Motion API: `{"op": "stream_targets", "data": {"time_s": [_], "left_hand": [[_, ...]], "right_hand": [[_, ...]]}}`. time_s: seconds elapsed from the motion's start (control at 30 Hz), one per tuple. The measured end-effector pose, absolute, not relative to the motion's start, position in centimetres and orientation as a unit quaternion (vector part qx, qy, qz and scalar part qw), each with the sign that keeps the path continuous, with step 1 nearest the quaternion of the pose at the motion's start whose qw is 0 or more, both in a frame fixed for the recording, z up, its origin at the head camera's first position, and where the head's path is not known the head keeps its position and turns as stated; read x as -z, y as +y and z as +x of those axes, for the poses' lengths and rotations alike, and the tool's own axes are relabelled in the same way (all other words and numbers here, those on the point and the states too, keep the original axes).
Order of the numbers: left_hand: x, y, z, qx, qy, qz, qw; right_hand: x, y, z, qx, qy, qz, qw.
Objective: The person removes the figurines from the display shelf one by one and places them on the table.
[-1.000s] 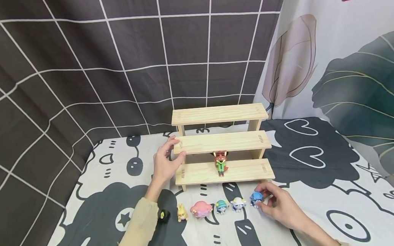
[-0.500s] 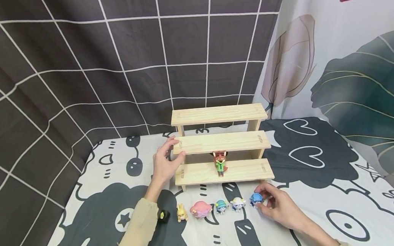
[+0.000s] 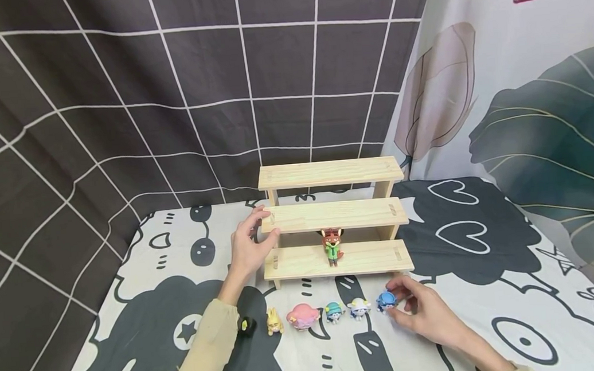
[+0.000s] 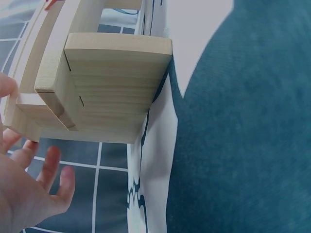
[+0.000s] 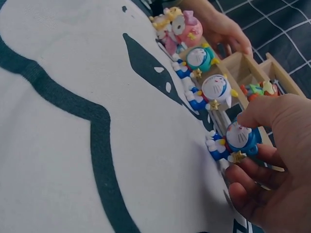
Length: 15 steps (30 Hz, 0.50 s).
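**Blue figure pinched at the end of the row**

Almost nothing has shifted since a second ago: my right hand has only settled a touch lower on the cloth, and the blue figure sits where it did, at the right end of the row of small toys.

I have that blue figure pinched between my thumb and curled fingers; the right wrist view shows my thumb over its head and my fingers tucked under its base, with the toy down at the cloth. Just to its left stands the white figure, then the teal figure, the pink figure, the yellow rabbit and a small black figure, all in one line in front of the wooden stepped shelf.

My left hand is at the shelf's left end, thumb curled against the front edge of the middle step and fingertips over its top, so it grips the wood there. In the left wrist view my fingers lie fairly straight just beside the shelf's side panel.

On the lowest step a fox figure stands upright near the middle. Everything sits on a black-and-white cartoon cloth.
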<state>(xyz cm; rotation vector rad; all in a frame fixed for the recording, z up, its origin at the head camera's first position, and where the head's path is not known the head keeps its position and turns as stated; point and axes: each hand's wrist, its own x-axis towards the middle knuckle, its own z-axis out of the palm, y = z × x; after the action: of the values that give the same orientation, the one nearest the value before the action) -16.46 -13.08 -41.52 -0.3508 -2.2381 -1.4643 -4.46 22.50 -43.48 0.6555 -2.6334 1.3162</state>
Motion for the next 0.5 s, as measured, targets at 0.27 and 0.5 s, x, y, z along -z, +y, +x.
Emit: {"op": "stream_targets", "data": {"time_s": [0.27, 0.5], "left_hand": [[41.5, -13.1, -16.5, 0.530, -0.808, -0.129, 0.222], [41.6, -13.1, -16.4, 0.532, -0.807, -0.126, 0.221]], "right_hand": [[42.4, 22.9, -4.7, -0.442, -0.867, 0.200, 0.114], [41.3, 22.3, -5.5, -0.444, -0.864, 0.192, 0.136]]}}
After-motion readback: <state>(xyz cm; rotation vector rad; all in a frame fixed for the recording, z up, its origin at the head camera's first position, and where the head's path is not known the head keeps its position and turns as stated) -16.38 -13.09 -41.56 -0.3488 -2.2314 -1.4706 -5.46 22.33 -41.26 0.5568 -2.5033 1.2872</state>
